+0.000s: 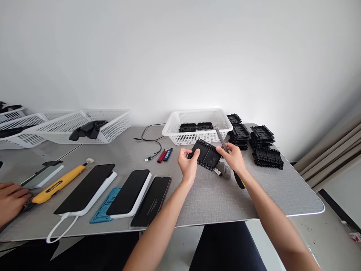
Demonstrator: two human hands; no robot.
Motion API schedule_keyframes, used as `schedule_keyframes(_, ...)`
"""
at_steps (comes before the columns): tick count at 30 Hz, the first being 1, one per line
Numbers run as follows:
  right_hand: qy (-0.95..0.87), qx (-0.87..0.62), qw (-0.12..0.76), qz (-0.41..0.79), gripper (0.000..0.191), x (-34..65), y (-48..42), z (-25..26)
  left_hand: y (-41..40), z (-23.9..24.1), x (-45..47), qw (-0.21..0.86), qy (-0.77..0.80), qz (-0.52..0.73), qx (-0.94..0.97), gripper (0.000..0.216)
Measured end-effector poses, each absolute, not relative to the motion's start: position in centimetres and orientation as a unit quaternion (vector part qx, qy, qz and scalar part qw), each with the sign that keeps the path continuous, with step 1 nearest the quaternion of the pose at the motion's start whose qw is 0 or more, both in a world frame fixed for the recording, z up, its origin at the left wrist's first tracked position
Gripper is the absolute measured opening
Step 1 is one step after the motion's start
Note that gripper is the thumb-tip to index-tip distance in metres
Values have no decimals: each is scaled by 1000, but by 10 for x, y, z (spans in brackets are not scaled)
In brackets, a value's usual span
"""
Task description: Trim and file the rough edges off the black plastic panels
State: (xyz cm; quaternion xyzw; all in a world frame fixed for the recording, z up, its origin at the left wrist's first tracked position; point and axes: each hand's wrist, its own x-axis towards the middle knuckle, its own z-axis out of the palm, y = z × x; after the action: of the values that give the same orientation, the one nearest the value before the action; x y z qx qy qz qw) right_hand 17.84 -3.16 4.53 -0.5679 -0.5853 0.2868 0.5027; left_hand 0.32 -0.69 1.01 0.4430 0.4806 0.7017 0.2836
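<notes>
My left hand (pixel 187 164) grips the left end of a black ribbed plastic tray piece (pixel 208 154), held just above the grey table (pixel 214 195). My right hand (pixel 234 157) holds the piece's right end together with a thin grey metal blade (pixel 221 140) that points up and back. A grey and black tool (pixel 225 171) with a yellow tip lies on the table just under my right hand.
Behind stands a white basket (pixel 197 126) with black parts; stacks of black trays (pixel 261 145) sit to its right. Phones (pixel 129 192) on white pads, two lighters (pixel 165 154), a cable (pixel 150 141) and a yellow knife (pixel 60 183) lie left. Another person's hand (pixel 11 201) rests at far left.
</notes>
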Motion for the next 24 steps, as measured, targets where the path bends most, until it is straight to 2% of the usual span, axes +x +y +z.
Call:
schedule_keyframes(8, -565, -599, 487, 291, 37, 178, -31, 43, -2, 2, 5, 383, 449, 718, 370, 43)
schedule_keyframes(15, -533, -567, 519, 353, 46, 181, -23, 32, -2, -1, 7, 383, 440, 717, 381, 52)
schedule_keyframes(18, -540, -529, 525, 390, 43, 178, -21, 29, -2, 1, 6, 406, 435, 720, 358, 48)
schedule_keyframes(21, -535, -532, 549, 361, 42, 180, -20, 30, -4, 5, 6, 444, 420, 699, 372, 30)
schedule_keyframes(24, -525, -539, 572, 327, 44, 186, -20, 33, -7, 9, 5, 466, 388, 656, 449, 44)
